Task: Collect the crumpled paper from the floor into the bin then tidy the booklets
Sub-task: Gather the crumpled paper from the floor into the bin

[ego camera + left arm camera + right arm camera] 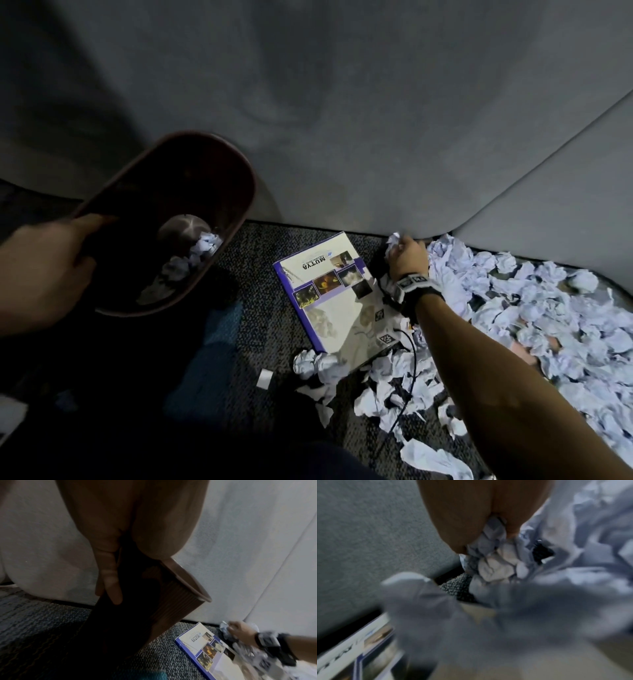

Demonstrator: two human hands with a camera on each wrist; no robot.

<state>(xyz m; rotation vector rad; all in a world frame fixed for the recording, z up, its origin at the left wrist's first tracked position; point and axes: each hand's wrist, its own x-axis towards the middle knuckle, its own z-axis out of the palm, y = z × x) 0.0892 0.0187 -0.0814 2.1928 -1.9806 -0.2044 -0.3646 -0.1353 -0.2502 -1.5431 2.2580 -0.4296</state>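
The right hand (409,257) is squeezing a paper ball (494,561) in curled fingers. The left hand (44,274) is gripping the bin (239,205) by its rim. The paper step is going on, and next I think the ball needs dropping in.

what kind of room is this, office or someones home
Probably an office or similar workspace, though it is hard to be sure: speckled commercial-style carpet, grey fabric-covered partition panels, and a small waste bin for paper.

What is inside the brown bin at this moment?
The bin, held tilted by the left hand, contains a few crumpled papers near its bottom. Its near wall and shadow hide the rest of the inside.
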